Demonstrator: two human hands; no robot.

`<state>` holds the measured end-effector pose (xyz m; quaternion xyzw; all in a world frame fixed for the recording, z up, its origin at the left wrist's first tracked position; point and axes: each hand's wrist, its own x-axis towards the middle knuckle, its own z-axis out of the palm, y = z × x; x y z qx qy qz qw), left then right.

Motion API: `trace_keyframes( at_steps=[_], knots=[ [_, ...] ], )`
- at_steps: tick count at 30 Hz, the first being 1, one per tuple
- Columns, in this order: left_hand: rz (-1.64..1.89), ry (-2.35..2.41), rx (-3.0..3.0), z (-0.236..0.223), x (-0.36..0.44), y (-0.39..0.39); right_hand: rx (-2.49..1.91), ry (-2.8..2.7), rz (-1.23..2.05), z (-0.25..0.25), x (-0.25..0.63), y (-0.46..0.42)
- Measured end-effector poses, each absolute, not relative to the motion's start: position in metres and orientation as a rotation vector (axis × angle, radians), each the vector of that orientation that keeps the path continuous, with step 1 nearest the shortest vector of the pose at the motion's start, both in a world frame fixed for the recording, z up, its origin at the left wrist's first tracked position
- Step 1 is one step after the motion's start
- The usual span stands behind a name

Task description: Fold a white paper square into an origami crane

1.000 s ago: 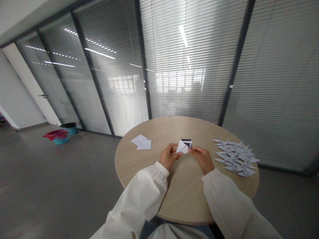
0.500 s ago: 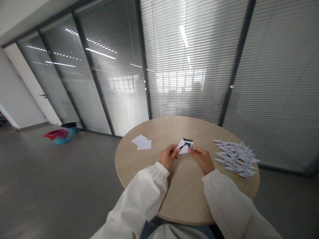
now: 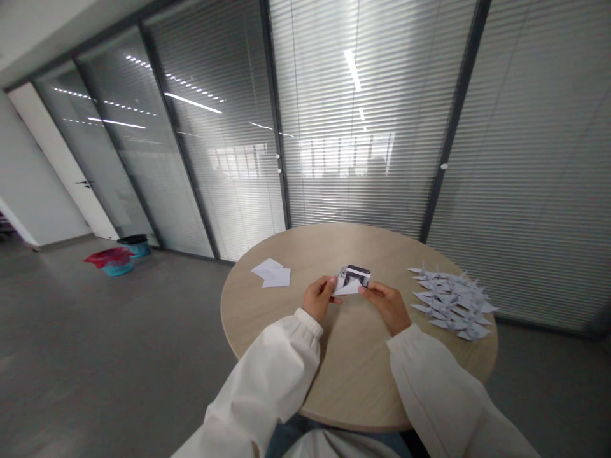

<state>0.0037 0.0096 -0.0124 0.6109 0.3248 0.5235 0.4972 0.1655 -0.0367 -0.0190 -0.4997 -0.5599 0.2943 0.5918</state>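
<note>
Between both hands, above the middle of the round table [image 3: 348,356], is a small sheet of paper [image 3: 352,277] with a dark printed picture on its upper face and a white folded flap along its lower edge. My left hand [image 3: 319,298] pinches its left end, thumb on top. At the lower right, my right hand [image 3: 387,305] grips it between thumb and fingers. The fingers beneath the paper are mostly hidden.
White paper pieces [image 3: 275,273] lie on the table's left side. A cluster of folded paper cranes [image 3: 453,302] covers part of the right side. Glass partitions with blinds [image 3: 358,191] stand behind the table. Two lined bins [image 3: 114,262] sit on the floor far left.
The left white flap that stood up over the picture is now out of the way, and more of the dark print shows. My left hand has shifted slightly left; my right hand has stayed put.
</note>
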Motion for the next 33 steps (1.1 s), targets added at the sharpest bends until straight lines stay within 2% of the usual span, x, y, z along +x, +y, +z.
trace_keyframes(
  at_steps=[17, 33],
  knots=[
    [1.229, 0.797, 1.303, -0.0092, 0.0033, 0.0085, -1.165, -1.325, 0.764, -0.0214, 0.1668, -0.0363],
    [1.228, 0.905, 1.467, -0.0137, 0.0023, 0.0106, -1.018, -1.184, 0.822, -0.0175, 0.1615, -0.0352]
  ],
)
